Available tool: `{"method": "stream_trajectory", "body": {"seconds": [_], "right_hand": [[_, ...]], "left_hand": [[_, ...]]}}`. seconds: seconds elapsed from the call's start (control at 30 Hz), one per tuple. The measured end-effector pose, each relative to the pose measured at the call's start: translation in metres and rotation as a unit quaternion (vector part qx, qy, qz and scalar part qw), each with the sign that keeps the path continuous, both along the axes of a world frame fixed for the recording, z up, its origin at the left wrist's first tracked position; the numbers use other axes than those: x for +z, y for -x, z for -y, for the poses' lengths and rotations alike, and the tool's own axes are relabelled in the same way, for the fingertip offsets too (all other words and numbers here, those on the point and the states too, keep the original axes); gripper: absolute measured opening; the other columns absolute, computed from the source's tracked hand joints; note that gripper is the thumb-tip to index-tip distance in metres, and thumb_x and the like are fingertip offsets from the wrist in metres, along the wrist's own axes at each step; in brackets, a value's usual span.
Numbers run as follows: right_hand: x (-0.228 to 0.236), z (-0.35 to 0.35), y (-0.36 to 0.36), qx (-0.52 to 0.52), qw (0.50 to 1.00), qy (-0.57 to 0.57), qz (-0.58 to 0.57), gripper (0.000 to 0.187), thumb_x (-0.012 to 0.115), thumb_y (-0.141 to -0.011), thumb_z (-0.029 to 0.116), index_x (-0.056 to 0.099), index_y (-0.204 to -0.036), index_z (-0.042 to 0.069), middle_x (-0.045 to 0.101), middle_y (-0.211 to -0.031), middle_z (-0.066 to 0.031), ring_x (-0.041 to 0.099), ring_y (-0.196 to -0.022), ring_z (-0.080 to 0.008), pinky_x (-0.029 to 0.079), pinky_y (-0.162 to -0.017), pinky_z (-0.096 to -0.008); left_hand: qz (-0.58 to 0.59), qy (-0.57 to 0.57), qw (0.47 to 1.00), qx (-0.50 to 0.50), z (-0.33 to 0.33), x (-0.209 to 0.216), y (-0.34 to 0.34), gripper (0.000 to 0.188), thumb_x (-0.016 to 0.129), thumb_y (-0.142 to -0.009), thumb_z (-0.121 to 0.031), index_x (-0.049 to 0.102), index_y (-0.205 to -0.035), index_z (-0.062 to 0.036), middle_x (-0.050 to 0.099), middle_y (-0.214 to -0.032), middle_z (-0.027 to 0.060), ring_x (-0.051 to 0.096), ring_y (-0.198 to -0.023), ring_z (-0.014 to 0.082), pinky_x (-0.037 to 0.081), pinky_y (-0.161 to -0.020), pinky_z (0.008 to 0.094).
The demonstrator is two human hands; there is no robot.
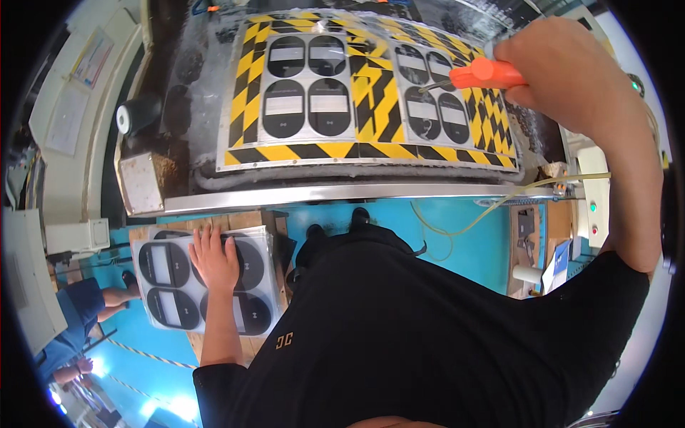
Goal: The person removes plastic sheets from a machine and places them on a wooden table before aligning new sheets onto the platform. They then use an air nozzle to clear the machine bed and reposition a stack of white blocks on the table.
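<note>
on the machine bed, under the right hand, lies a thin sheet with four dark rounded panels, flat between yellow-and-black hazard stripes. the hand is closed round an orange-handled tool, whose thin metal tip touches the sheet near its upper middle. it looks light and floppy, likely glossy and slick, so i judge it would lift best by an edge or corner, with the pick easing it up first; pinched hard, it could crease. a second sheet of the same kind lies to its left on the bed. lower down, the left hand rests open, palm down, on a stack of like sheets on a wooden stand. the two hands are well apart. a metal rail edges the bed, with blue floor below.
</note>
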State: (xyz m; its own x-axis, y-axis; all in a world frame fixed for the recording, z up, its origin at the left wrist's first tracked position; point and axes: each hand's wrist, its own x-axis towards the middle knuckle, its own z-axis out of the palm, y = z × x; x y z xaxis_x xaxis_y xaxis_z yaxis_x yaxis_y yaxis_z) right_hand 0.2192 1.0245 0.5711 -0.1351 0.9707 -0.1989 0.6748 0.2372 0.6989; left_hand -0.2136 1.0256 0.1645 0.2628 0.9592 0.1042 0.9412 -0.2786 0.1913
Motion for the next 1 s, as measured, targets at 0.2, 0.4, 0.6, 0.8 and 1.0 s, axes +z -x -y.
{"method": "stream_trajectory", "body": {"seconds": [0.2,0.4,0.6,0.8,1.0], "right_hand": [[-0.039,0.032,-0.058,-0.114,0.992,0.006,-0.053,0.015,0.072,-0.08,0.021,0.072,-0.089,0.009,0.07,-0.081,-0.0115,0.068,-0.083,-0.0306,0.053,-0.076,-0.0419],[-0.125,0.087,-0.119,-0.313,0.939,0.038,-0.136,0.023,0.071,-0.083,0.028,0.067,-0.094,0.009,0.069,-0.086,-0.016,0.067,-0.084,-0.0352,0.052,-0.074,-0.048],[-0.186,0.147,-0.168,-0.43,0.872,-0.026,-0.231,0.031,0.066,-0.088,0.037,0.064,-0.105,0.011,0.07,-0.093,-0.0153,0.068,-0.087,-0.0372,0.052,-0.076,-0.0482],[-0.223,0.152,-0.115,-0.46,0.827,0.016,-0.323,0.035,0.06,-0.093,0.037,0.053,-0.107,0.005,0.069,-0.088,-0.0197,0.067,-0.085,-0.0399,0.051,-0.074,-0.0517],[-0.267,0.138,-0.182,-0.471,0.766,-0.133,-0.417,0.037,0.059,-0.094,0.038,0.05,-0.106,0.004,0.069,-0.089,-0.0217,0.066,-0.087,-0.0439,0.05,-0.077,-0.0542]], "left_hand": [[-0.007,-0.009,1.0,0.003,-0.002,-0.006,-0.002,0.041,0.054,-0.095,-0.031,0.056,-0.131,-0.0103,0.051,-0.141,0.0111,0.033,-0.142,0.0344,0.017,-0.117,0.0514],[-0.007,-0.011,1.0,-0.009,-0.003,-0.005,0.0,0.042,0.054,-0.096,-0.031,0.056,-0.132,-0.01,0.051,-0.141,0.0112,0.033,-0.142,0.0346,0.017,-0.117,0.0519],[-0.016,0.006,1.0,-0.003,-0.004,-0.008,0.002,0.042,0.052,-0.095,-0.03,0.055,-0.133,-0.0103,0.05,-0.141,0.0106,0.033,-0.142,0.0339,0.016,-0.117,0.0524],[-0.027,0.0,1.0,-0.006,-0.003,-0.008,-0.004,0.042,0.051,-0.095,-0.029,0.055,-0.133,-0.0106,0.05,-0.141,0.0116,0.033,-0.141,0.0342,0.017,-0.117,0.0526],[-0.023,-0.016,1.0,0.005,0.0,-0.011,-0.002,0.044,0.055,-0.093,-0.026,0.054,-0.134,-0.0099,0.052,-0.139,0.0114,0.036,-0.14,0.0345,0.018,-0.116,0.0527]]}}
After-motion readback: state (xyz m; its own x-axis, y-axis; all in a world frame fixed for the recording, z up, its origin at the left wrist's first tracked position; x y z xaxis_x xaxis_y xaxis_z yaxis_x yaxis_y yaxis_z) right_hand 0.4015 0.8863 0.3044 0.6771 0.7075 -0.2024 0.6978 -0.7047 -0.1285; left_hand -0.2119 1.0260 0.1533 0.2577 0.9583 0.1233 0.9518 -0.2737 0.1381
